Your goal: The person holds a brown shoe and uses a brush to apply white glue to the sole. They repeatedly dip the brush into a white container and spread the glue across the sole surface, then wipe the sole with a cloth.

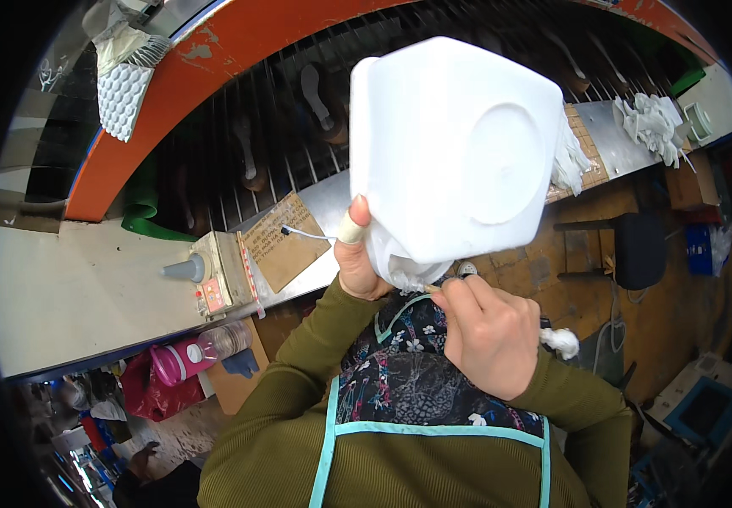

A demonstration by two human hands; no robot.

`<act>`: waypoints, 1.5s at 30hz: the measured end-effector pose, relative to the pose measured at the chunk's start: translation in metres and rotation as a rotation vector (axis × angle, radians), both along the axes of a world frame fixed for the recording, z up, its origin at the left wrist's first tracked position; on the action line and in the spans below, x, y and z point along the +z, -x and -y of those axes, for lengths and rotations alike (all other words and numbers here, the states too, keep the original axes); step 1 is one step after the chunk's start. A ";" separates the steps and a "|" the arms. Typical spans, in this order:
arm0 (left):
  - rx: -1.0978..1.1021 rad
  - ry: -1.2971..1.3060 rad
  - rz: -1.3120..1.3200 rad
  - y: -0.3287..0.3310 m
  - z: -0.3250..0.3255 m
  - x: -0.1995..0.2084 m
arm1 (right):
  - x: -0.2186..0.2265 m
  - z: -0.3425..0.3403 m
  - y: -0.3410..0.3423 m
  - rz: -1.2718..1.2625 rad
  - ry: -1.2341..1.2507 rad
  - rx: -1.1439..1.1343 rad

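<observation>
A large white plastic jug is tilted over in front of me, its mouth toward my body. My left hand is closed around it near the mouth, with a pale wrap on the thumb. My right hand is closed in a pinch on a thin stick whose near part shows at the jug's mouth. White fluffy material lies against the mouth there, and a white wad sticks out past the other side of this hand. A thin white strip with a dark tip shows beside my left hand; whether I hold it is unclear.
Beyond the jug, a dark roller conveyor carries shoe soles inside an orange frame. A cardboard piece and a small machine with a grey cone sit left. White gloves are piled right, above a black chair. A pink bottle is lower left.
</observation>
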State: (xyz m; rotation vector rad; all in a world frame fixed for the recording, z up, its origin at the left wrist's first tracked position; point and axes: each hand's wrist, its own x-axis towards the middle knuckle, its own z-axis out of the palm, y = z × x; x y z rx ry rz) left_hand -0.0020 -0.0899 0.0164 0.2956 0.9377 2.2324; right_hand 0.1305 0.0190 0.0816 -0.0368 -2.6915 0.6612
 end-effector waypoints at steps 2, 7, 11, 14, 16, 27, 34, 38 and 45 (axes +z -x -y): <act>0.014 -0.016 -0.031 0.003 0.006 0.007 | -0.002 0.004 0.004 -0.014 0.194 -0.032; 0.031 -0.008 -0.159 0.017 0.001 0.029 | -0.006 0.012 0.015 -0.066 0.603 -0.089; 0.080 -0.073 -0.150 0.011 0.003 0.036 | 0.004 0.013 0.015 0.017 0.892 -0.039; 0.101 -0.045 -0.163 0.006 0.002 0.042 | -0.004 0.015 0.013 0.050 1.032 -0.013; 0.073 -0.062 -0.145 0.008 0.003 0.036 | -0.005 0.016 0.013 0.125 1.156 -0.019; 0.103 -0.278 -0.182 0.014 -0.005 0.000 | -0.007 0.022 0.021 0.358 1.730 0.000; 0.206 -0.394 -0.205 0.011 -0.011 -0.004 | -0.009 0.004 0.033 0.655 2.066 0.114; 0.361 -0.265 -0.215 0.002 -0.012 -0.012 | -0.034 -0.005 0.027 0.530 1.923 0.207; 0.312 -0.267 -0.138 0.008 0.000 -0.007 | -0.007 -0.001 -0.020 0.098 0.256 -0.098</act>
